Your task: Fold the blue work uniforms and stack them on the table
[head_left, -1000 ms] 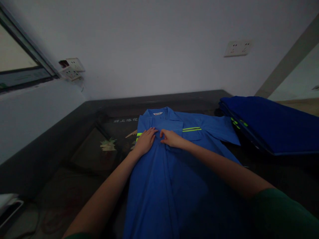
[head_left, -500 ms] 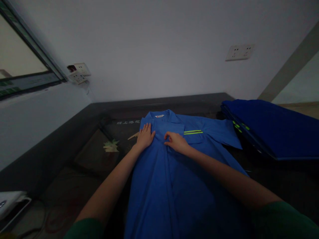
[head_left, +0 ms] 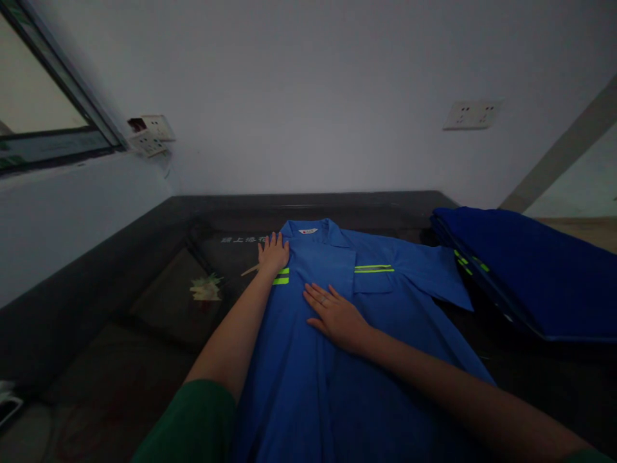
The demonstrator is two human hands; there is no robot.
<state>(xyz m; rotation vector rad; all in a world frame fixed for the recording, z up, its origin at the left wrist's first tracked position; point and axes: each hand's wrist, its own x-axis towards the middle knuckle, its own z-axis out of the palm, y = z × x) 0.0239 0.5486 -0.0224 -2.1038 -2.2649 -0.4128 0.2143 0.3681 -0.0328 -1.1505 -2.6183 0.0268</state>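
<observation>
A blue work jacket (head_left: 299,347) with yellow-green reflective stripes lies spread out, its collar at the far end. One sleeve (head_left: 434,270) stretches to the right; on the left no sleeve shows. My left hand (head_left: 274,254) rests flat on the jacket's left edge near the shoulder, just above a stripe, fingers spread. Lower down, my right hand (head_left: 337,318) lies flat on the front, below the folded-over chest panel, with its fingers extended and a ring on one of them. Neither hand grips the cloth.
Under the jacket is a dark glossy table (head_left: 159,276) with printed lettering and a flower pattern. A folded darker blue garment (head_left: 535,270) lies at the right. A white object (head_left: 8,402) sits at the left edge. Wall sockets (head_left: 472,116) are fixed above the table.
My left hand has moved slightly up and left, uncovering a stripe. My right hand has gone from curled fingers to lying flat, a little lower on the jacket.
</observation>
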